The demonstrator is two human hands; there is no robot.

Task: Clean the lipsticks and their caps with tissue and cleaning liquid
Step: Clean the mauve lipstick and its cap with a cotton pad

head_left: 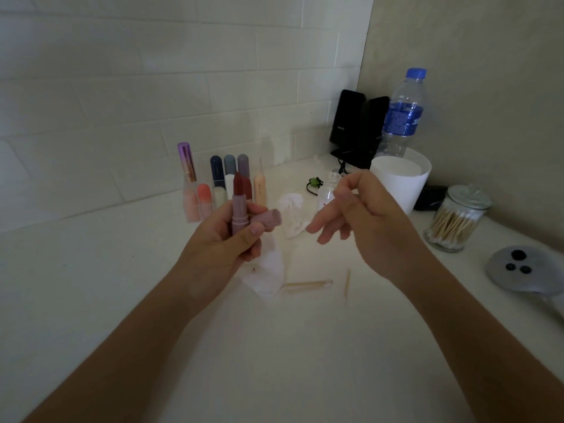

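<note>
My left hand [232, 239] grips an upright mauve lipstick [238, 206] with its dark red bullet extended, and also holds the matching mauve cap [266, 220] lying sideways between the fingers. A piece of white tissue [268, 270] hangs below that hand. My right hand [360, 215] hovers to the right of the lipstick with loosely spread fingers and holds nothing. A crumpled tissue [293, 215] lies on the counter between the hands. A small clear bottle [328, 193] stands partly hidden behind my right fingers.
A clear organiser [225, 184] with several lipsticks stands by the tiled wall. A white cup [399, 181], a water bottle [403, 114], black speakers [357, 129], a jar of cotton swabs [454, 218] and a grey controller [525, 270] sit to the right. Used swabs [308, 285] lie on the counter.
</note>
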